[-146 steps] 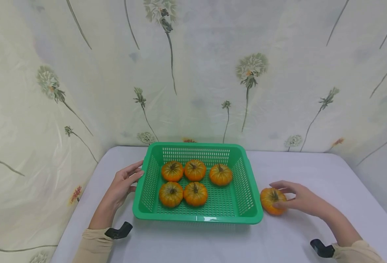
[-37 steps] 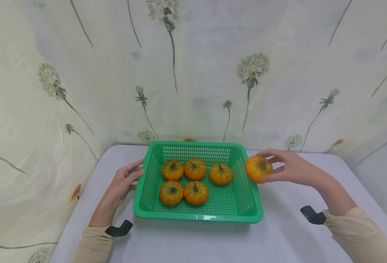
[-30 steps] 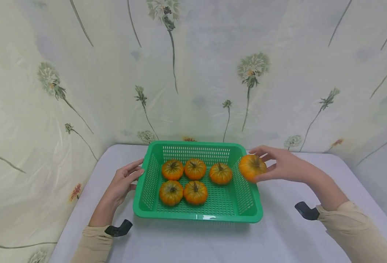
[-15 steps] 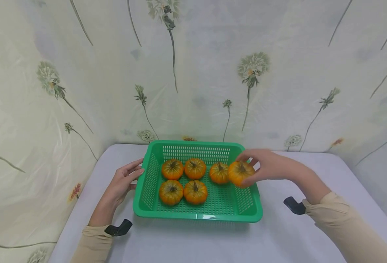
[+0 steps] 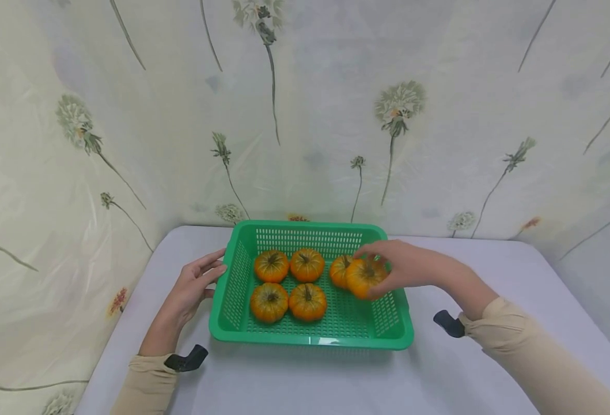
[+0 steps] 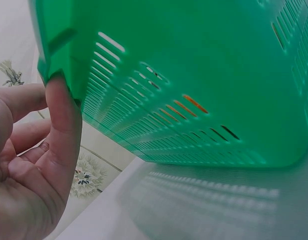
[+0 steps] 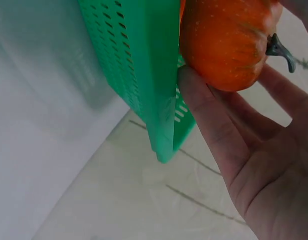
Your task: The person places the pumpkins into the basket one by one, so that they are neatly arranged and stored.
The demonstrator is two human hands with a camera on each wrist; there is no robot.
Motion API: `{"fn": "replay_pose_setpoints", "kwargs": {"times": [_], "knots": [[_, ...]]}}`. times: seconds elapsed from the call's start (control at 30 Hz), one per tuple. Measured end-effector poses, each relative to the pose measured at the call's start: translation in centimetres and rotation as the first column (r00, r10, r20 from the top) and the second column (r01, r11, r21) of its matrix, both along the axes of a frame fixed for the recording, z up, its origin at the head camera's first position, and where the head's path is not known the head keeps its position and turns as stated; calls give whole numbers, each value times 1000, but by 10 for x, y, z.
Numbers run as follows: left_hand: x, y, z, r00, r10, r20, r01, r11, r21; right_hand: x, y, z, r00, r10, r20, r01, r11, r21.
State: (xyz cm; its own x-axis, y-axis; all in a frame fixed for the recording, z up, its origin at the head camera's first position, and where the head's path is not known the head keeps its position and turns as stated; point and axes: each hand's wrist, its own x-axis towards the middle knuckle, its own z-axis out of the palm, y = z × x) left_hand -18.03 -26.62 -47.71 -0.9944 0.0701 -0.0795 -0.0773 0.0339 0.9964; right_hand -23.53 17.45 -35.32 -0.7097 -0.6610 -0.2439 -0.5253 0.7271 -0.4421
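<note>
My right hand holds a small orange pumpkin low inside the green plastic basket, near its right wall. Thumb and fingers are round the pumpkin's sides; its dark curved stem shows in the right wrist view. This pumpkin partly covers another pumpkin behind it. Further left in the basket sit several more pumpkins, in two rows. On the basket's left side, my left hand touches the rim from outside with relaxed fingers; the left wrist view has a fingertip tucked under the rim's edge.
The basket stands on a white-covered table. Behind the table hangs pale cloth printed with dandelions, which also runs along the left and right sides. Both wrists carry a black device, the left one and the right one.
My right hand has lifted the pumpkin from the table right of the basket, carried it over the right rim and lowered it inside. My left hand and the basket have stayed in place.
</note>
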Motion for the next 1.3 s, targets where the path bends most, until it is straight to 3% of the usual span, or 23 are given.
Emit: {"fn": "replay_pose_setpoints", "kwargs": {"times": [0.63,1.3], "knots": [[1,0,2,1000,-2,3,2,1000,-2,-2,-38,-5,995,100,-11,-98,991,91],[1,0,1,1000,-6,3,6,1000,4,-3,-69,-21,994,63,89,-85,960,268]]}}
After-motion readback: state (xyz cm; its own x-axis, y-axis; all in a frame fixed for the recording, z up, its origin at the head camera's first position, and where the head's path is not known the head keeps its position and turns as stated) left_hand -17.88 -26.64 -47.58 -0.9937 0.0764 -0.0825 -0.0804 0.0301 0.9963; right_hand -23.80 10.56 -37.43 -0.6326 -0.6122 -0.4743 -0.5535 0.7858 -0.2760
